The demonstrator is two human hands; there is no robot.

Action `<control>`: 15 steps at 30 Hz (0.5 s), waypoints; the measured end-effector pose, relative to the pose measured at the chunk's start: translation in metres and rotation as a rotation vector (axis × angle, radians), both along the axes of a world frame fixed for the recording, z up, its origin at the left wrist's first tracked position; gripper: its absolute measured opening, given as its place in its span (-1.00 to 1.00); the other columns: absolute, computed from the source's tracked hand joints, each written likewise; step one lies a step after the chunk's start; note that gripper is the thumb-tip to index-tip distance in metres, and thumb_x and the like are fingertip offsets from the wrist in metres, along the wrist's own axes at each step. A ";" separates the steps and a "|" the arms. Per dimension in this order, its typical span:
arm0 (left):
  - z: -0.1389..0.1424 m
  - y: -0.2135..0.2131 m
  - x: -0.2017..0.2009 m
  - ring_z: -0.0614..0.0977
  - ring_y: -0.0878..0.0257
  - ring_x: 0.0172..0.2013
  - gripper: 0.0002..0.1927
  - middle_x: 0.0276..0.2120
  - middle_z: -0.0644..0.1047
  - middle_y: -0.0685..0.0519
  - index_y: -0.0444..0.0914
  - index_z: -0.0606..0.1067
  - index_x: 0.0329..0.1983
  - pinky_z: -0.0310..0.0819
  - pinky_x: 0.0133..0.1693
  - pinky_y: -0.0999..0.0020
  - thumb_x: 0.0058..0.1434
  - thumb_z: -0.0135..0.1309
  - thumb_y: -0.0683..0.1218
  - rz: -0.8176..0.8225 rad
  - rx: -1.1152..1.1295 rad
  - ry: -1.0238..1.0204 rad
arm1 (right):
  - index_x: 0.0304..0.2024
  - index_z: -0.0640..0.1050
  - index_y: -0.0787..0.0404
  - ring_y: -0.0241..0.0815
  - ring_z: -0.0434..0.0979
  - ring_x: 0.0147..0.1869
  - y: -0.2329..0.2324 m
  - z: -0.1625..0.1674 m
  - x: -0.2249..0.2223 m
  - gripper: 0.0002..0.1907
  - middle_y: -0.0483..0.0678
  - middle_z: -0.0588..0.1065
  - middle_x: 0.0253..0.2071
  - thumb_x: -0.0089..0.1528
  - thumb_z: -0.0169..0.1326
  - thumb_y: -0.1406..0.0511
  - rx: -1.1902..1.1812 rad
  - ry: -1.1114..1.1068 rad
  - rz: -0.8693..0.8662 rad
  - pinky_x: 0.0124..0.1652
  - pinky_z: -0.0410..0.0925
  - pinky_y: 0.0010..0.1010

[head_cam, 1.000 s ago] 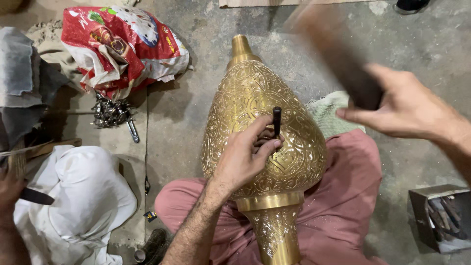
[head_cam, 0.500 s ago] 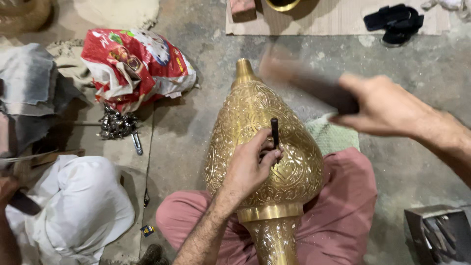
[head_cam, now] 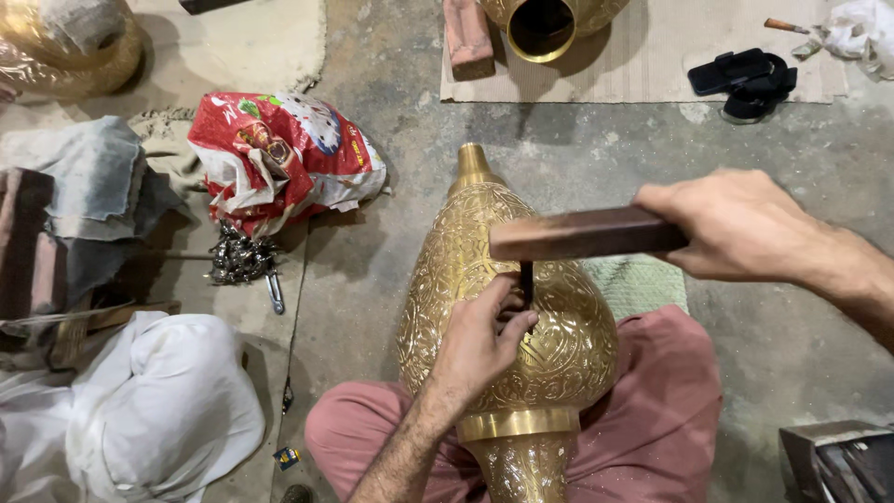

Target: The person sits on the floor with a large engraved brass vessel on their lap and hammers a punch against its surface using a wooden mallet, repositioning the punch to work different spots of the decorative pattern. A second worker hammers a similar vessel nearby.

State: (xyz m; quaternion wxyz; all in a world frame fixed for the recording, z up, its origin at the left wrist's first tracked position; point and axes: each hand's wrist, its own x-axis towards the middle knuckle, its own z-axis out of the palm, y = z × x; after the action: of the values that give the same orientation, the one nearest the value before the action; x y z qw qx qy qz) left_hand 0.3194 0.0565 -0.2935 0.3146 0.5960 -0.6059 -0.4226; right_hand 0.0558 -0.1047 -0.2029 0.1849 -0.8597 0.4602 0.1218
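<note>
Head view is showing a big engraved brass vase (head_cam: 507, 307) lying across the person's lap in pink trousers (head_cam: 652, 410), neck pointing away over the concrete floor (head_cam: 410, 112). Left hand (head_cam: 480, 340) is pinching a thin dark chisel (head_cam: 526, 279) upright against the vase belly, while the right hand (head_cam: 736, 224) is gripping a dark wooden mallet block (head_cam: 587, 233) sitting right on the chisel top. Looks like chasing mid-strike; the chisel needs steadying. A crumpled red printed bag (head_cam: 279, 158) is lying nearby.

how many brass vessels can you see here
3: the engraved brass vase across the lap, an open-mouthed one at top centre, another top left, partly covered. More may be out of frame.
</note>
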 end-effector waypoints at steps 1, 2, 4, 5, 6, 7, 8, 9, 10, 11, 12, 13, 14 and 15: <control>0.000 0.002 0.001 0.78 0.09 -0.16 -0.64 -0.07 0.67 -0.15 -0.26 0.42 0.17 0.77 -0.11 0.20 0.34 0.15 -0.10 0.001 -0.001 -0.004 | 0.06 0.50 -0.01 -0.16 0.72 -0.31 0.000 -0.001 -0.003 -0.59 -0.04 0.66 -0.23 0.19 0.27 0.15 0.000 -0.015 -0.022 -0.28 0.63 -0.24; -0.001 0.003 0.001 0.78 0.09 -0.16 -0.64 -0.07 0.66 -0.15 -0.27 0.42 0.15 0.78 -0.12 0.19 0.34 0.16 -0.10 0.000 -0.001 -0.006 | 0.05 0.50 -0.02 -0.17 0.73 -0.32 0.000 -0.002 -0.005 -0.60 -0.06 0.67 -0.26 0.18 0.27 0.15 0.003 -0.028 -0.047 -0.28 0.63 -0.24; -0.002 0.004 0.002 0.78 0.10 -0.18 -0.63 -0.10 0.68 -0.14 -0.26 0.42 0.16 0.79 -0.13 0.20 0.33 0.16 -0.10 -0.002 -0.020 0.007 | 0.02 0.51 0.02 -0.12 0.71 -0.29 0.002 -0.008 -0.005 -0.59 -0.04 0.67 -0.26 0.17 0.31 0.13 -0.028 -0.019 0.002 -0.26 0.59 -0.21; -0.002 0.004 0.003 0.79 0.11 -0.20 -0.63 -0.11 0.68 -0.14 -0.26 0.42 0.16 0.79 -0.13 0.20 0.33 0.16 -0.10 -0.005 -0.033 0.010 | 0.00 0.51 0.03 -0.10 0.70 -0.28 0.003 -0.011 -0.005 -0.59 -0.03 0.67 -0.27 0.17 0.32 0.12 -0.048 -0.017 0.025 -0.25 0.58 -0.19; -0.003 0.002 0.004 0.79 0.10 -0.19 -0.63 -0.11 0.68 -0.15 -0.26 0.42 0.17 0.78 -0.11 0.18 0.34 0.15 -0.11 -0.016 -0.057 0.025 | 0.02 0.50 0.03 -0.13 0.68 -0.29 0.005 -0.014 -0.005 -0.61 -0.05 0.67 -0.28 0.20 0.28 0.15 -0.020 0.090 0.024 -0.27 0.59 -0.23; -0.004 0.001 0.005 0.78 0.10 -0.18 -0.63 -0.10 0.69 -0.15 -0.27 0.41 0.18 0.77 -0.10 0.17 0.35 0.14 -0.12 -0.027 -0.079 0.041 | 0.05 0.48 0.03 -0.16 0.67 -0.29 0.007 -0.018 -0.003 -0.64 -0.07 0.66 -0.30 0.23 0.23 0.17 0.010 0.199 0.026 -0.30 0.61 -0.27; -0.005 0.000 0.005 0.78 0.10 -0.17 -0.63 -0.09 0.69 -0.16 -0.27 0.41 0.20 0.76 -0.08 0.16 0.36 0.13 -0.13 -0.038 -0.101 0.058 | 0.07 0.47 0.03 -0.19 0.66 -0.29 0.010 -0.022 -0.001 -0.66 -0.09 0.65 -0.31 0.25 0.18 0.20 0.041 0.309 0.028 -0.32 0.63 -0.31; -0.006 -0.001 0.006 0.79 0.11 -0.20 -0.62 -0.09 0.69 -0.15 -0.25 0.41 0.21 0.77 -0.12 0.16 0.36 0.11 -0.13 -0.041 -0.069 0.053 | 0.06 0.47 0.03 -0.21 0.67 -0.32 0.014 -0.025 0.002 -0.66 -0.10 0.64 -0.32 0.24 0.18 0.21 0.060 0.292 0.030 -0.34 0.62 -0.33; -0.007 -0.002 0.006 0.79 0.12 -0.23 -0.61 -0.10 0.69 -0.13 -0.23 0.40 0.23 0.78 -0.16 0.15 0.35 0.10 -0.12 -0.040 -0.037 0.049 | 0.05 0.47 0.02 -0.22 0.67 -0.34 0.017 -0.028 0.005 -0.66 -0.11 0.63 -0.32 0.22 0.19 0.23 0.078 0.277 0.036 -0.36 0.62 -0.34; -0.008 -0.003 0.006 0.79 0.13 -0.25 -0.60 -0.10 0.69 -0.12 -0.21 0.40 0.25 0.79 -0.20 0.15 0.35 0.09 -0.12 -0.043 -0.004 0.042 | 0.04 0.48 0.02 -0.23 0.68 -0.37 0.020 -0.028 0.006 -0.65 -0.12 0.62 -0.33 0.21 0.19 0.24 0.097 0.258 0.038 -0.37 0.61 -0.36; -0.009 -0.005 0.007 0.79 0.12 -0.24 -0.60 -0.10 0.69 -0.13 -0.22 0.39 0.25 0.79 -0.19 0.15 0.36 0.09 -0.12 -0.056 -0.010 0.039 | 0.03 0.49 0.02 -0.23 0.67 -0.37 0.021 -0.028 0.008 -0.67 -0.12 0.61 -0.32 0.22 0.19 0.23 0.071 0.225 0.007 -0.38 0.60 -0.34; -0.009 -0.006 0.008 0.79 0.12 -0.23 -0.60 -0.09 0.68 -0.14 -0.23 0.39 0.26 0.79 -0.18 0.14 0.37 0.09 -0.12 -0.066 -0.014 0.036 | 0.02 0.50 0.02 -0.22 0.66 -0.38 0.022 -0.027 0.010 -0.68 -0.12 0.61 -0.32 0.22 0.18 0.21 0.047 0.194 -0.023 -0.39 0.59 -0.32; -0.010 -0.006 0.008 0.78 0.12 -0.22 -0.60 -0.09 0.68 -0.15 -0.23 0.38 0.26 0.79 -0.17 0.13 0.38 0.09 -0.12 -0.076 -0.015 0.038 | 0.01 0.51 0.02 -0.22 0.65 -0.38 0.022 -0.025 0.011 -0.70 -0.13 0.60 -0.31 0.23 0.18 0.19 0.025 0.166 -0.051 -0.39 0.58 -0.31; -0.010 -0.006 0.008 0.78 0.11 -0.22 -0.59 -0.09 0.68 -0.15 -0.23 0.38 0.26 0.79 -0.17 0.13 0.37 0.09 -0.12 -0.077 -0.013 0.035 | 0.08 0.47 0.06 -0.16 0.64 -0.38 0.022 -0.022 0.011 -0.63 -0.06 0.60 -0.29 0.24 0.20 0.21 0.119 0.076 -0.183 -0.39 0.56 -0.27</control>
State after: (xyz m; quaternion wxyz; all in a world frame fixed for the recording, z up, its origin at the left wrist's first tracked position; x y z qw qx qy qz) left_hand 0.3271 0.0505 -0.3037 0.3126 0.5628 -0.6257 -0.4406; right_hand 0.0670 -0.0829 -0.2247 0.2286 -0.7963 0.5356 0.1639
